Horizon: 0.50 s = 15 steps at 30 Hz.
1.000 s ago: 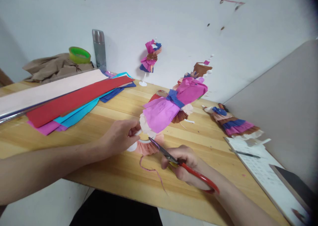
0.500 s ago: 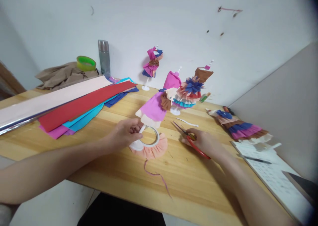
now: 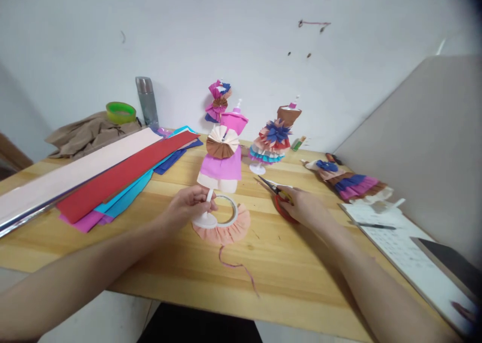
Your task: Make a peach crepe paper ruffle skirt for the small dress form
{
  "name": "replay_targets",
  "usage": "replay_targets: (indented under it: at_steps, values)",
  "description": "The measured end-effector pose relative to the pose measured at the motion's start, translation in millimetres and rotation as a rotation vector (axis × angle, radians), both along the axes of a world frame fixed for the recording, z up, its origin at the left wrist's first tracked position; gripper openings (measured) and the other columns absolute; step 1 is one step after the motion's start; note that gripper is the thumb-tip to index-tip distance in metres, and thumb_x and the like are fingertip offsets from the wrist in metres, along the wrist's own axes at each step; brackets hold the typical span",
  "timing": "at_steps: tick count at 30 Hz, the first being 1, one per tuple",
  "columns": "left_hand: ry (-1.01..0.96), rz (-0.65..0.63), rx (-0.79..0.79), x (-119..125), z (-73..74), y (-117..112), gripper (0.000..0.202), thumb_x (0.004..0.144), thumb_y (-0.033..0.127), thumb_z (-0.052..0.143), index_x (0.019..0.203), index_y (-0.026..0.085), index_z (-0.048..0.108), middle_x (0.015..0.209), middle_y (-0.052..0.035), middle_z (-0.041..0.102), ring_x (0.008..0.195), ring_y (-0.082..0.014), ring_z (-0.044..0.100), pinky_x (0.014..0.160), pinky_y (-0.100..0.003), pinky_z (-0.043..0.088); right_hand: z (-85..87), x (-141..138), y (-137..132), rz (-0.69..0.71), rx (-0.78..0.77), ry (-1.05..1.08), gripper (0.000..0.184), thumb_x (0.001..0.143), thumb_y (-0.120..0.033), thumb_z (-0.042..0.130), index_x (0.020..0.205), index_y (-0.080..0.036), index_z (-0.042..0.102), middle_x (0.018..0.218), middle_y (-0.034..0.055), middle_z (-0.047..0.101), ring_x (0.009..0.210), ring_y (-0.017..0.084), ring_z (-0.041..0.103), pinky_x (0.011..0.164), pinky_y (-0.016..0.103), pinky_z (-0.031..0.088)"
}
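Note:
My left hand (image 3: 196,202) is closed around the white stand of a small dress form (image 3: 223,162). The form wears a pink and purple crepe paper dress with a cream and brown pleated rosette at the waist. Beneath the stand's round base lie a tape roll (image 3: 234,213) and a ruffled peach paper strip (image 3: 226,234). Over on the right, my right hand (image 3: 299,205) grips red-handled scissors (image 3: 278,197), blades pointing away to the left, just above the table. A thin purplish strip (image 3: 235,265) curls on the wood in front.
Folded crepe paper (image 3: 124,177) in several colours covers the left side. Two dressed forms stand behind, one in a brown top (image 3: 289,116). A ruffled dress piece (image 3: 350,182) and a notebook with a pen (image 3: 376,226) lie right. A flask (image 3: 146,104) stands at the back.
The dress form in my left hand has turned more upright, its rosette now facing me. My right hand has shifted slightly with the scissors. The camera view has also moved.

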State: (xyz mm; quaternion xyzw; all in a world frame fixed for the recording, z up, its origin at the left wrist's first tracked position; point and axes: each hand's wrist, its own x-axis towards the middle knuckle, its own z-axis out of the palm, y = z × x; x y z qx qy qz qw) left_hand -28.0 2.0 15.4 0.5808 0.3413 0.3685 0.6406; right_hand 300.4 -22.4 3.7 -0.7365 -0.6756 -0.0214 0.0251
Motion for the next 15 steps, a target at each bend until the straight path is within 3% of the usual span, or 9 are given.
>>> replay_targets:
  at_steps: [6, 11, 13, 15]
  values:
    - [0.048, 0.109, -0.012, -1.9, -4.1, 13.4, 0.033, 0.06, 0.033, 0.078, 0.083, 0.013, 0.066, 0.072, -0.004, 0.071, 0.06, -0.0138, 0.061, 0.053, -0.022, 0.041, 0.7, -11.8, -2.7, -0.054, 0.06, -0.046, 0.03, 0.09, -0.028, 0.05, 0.107, -0.014, 0.071, 0.091, 0.0182, 0.072, 0.075, 0.03, 0.068, 0.059, 0.032, 0.039]
    - [0.003, 0.154, -0.067, -7.7, -3.3, 24.0, 0.041, 0.058, 0.036, 0.081, 0.089, 0.015, 0.064, 0.075, -0.0029, 0.071, 0.062, -0.0142, 0.061, 0.056, -0.023, 0.043, 0.5, -14.6, -1.6, 0.01, 0.161, 0.013, 0.028, 0.092, -0.025, 0.049, 0.108, -0.015, 0.07, 0.103, 0.015, 0.069, 0.092, 0.027, 0.065, 0.075, 0.033, 0.046]
    - [0.004, 0.186, -0.065, -10.9, -4.1, 29.8, 0.043, 0.059, 0.038, 0.081, 0.091, 0.015, 0.064, 0.075, -0.0026, 0.071, 0.064, -0.0141, 0.061, 0.057, -0.023, 0.042, 1.4, -22.9, -8.2, 0.222, 0.264, 0.125, 0.026, 0.093, -0.023, 0.048, 0.101, -0.013, 0.071, 0.1, 0.014, 0.069, 0.09, 0.023, 0.065, 0.078, 0.032, 0.048]
    - [0.007, 0.221, -0.049, -13.9, -6.7, 36.4, 0.043, 0.06, 0.039, 0.081, 0.091, 0.015, 0.064, 0.074, -0.002, 0.07, 0.064, -0.0133, 0.06, 0.057, -0.021, 0.04, 3.5, -43.3, -21.8, 0.701, 0.339, 0.311, 0.025, 0.094, -0.028, 0.049, 0.097, -0.015, 0.071, 0.098, 0.0115, 0.07, 0.089, 0.021, 0.064, 0.078, 0.031, 0.05]
